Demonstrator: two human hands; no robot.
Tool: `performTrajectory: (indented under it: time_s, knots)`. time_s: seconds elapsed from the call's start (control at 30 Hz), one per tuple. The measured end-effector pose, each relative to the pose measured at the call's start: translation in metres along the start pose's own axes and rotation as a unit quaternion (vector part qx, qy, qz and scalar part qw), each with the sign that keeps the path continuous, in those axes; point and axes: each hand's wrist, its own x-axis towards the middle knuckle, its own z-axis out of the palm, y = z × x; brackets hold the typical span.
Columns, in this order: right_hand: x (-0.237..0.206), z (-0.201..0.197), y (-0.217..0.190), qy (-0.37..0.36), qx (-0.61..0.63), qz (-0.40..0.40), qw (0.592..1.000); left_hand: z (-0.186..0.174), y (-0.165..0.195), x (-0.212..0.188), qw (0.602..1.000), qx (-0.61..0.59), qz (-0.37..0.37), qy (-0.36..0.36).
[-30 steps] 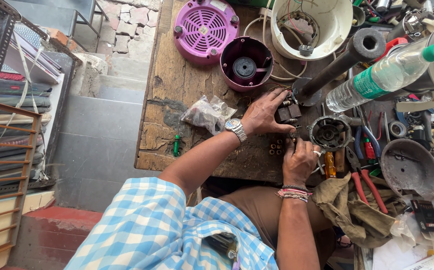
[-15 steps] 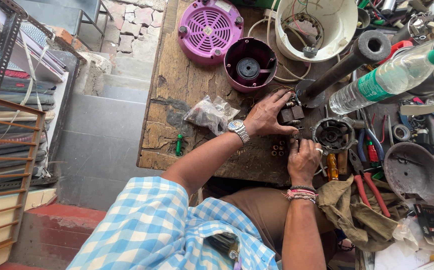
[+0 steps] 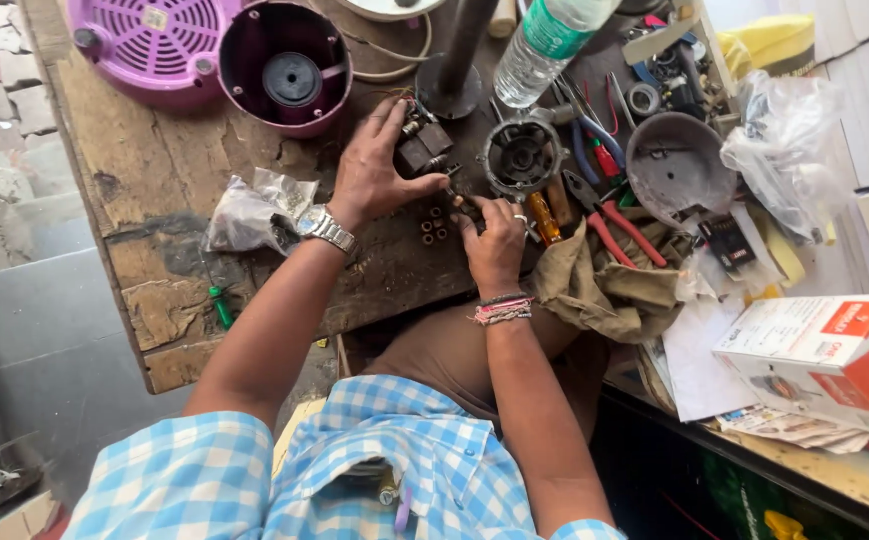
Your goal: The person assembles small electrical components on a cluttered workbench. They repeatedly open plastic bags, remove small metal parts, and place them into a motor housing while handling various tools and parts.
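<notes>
My left hand (image 3: 374, 172), with a metal watch on its wrist, rests on the worn wooden bench (image 3: 144, 180) and grips a small dark motor part (image 3: 422, 148). My right hand (image 3: 494, 235), with bead bracelets on its wrist, is closed on a small piece at its fingertips, just right of several small dark rings (image 3: 432, 225) lying on the wood. A round grey motor housing (image 3: 521, 155) sits just beyond my right hand. What my right fingers pinch is too small to name.
A purple fan grille (image 3: 149, 40) and purple round casing (image 3: 289, 65) stand at the far left. A plastic bottle (image 3: 554, 40), pliers with red handles (image 3: 614, 225), a grey bowl-shaped cover (image 3: 679, 165), a khaki cloth (image 3: 604, 285), plastic bags (image 3: 249, 210) and a cardboard box (image 3: 824, 360) surround the hands.
The view has tilted and moved closer to the bench. Both hands stay at the same spot over the motor part and small rings.
</notes>
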Motion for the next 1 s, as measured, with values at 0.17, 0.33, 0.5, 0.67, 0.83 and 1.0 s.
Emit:
performTrajectory:
  time_s: [0.17,0.33,0.5,0.67,0.83,1.0]
  knots:
    - [0.002,-0.003,-0.006,-0.022,0.028,0.016,0.999,-0.001,0.003,0.002,1.0,0.018,-0.013,-0.015]
    - [0.007,-0.005,-0.011,-0.055,0.063,0.032,0.996,0.0,0.002,0.001,1.0,0.021,-0.007,-0.006]
    - [0.029,-0.002,-0.002,-0.159,-0.007,0.032,0.987,0.002,0.0,0.002,1.0,0.016,-0.007,-0.009]
    - [0.06,-0.001,0.015,-0.329,0.016,0.031,0.944,-0.001,-0.001,-0.003,0.999,-0.019,0.016,0.029]
    - [0.072,0.001,0.024,-0.406,0.036,0.083,0.909,-0.003,0.0,-0.003,0.999,-0.024,-0.035,-0.004]
    - [0.063,0.004,0.021,-0.326,-0.042,0.043,0.944,-0.002,0.001,-0.004,1.0,-0.02,-0.022,0.008]
